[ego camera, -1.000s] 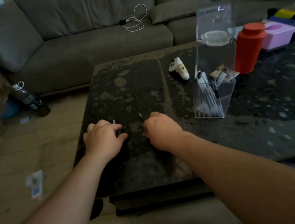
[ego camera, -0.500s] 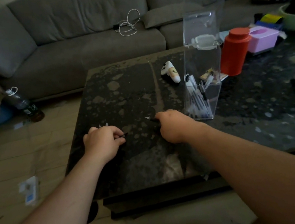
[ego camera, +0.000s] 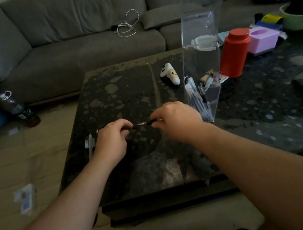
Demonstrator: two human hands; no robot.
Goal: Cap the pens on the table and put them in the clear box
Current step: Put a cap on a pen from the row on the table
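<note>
1. Over the dark speckled table, both hands meet just above the surface, near its front middle.
2. The right hand has its fingers curled round a pen, whose bare metal tip points left toward the other hand.
3. The left hand is curled too, its fingertips pinching a small dark piece, seemingly the cap, just off the pen's tip; the two parts are nearly touching, and whether they meet I cannot tell.
4. Another pen with a pale barrel lies on the table just left of the left hand, close to the table's left edge.
5. The clear box stands upright just beside the right hand, on its far right side, with its tall lid tipped open; several pens lean inside it.
6. A white game controller lies left of the box, and a red canister stands right of it with a purple box beyond.
7. A grey sofa runs along the far side, with a white cable coiled on its seat.
8. A plastic bottle stands on the floor at the left.
</note>
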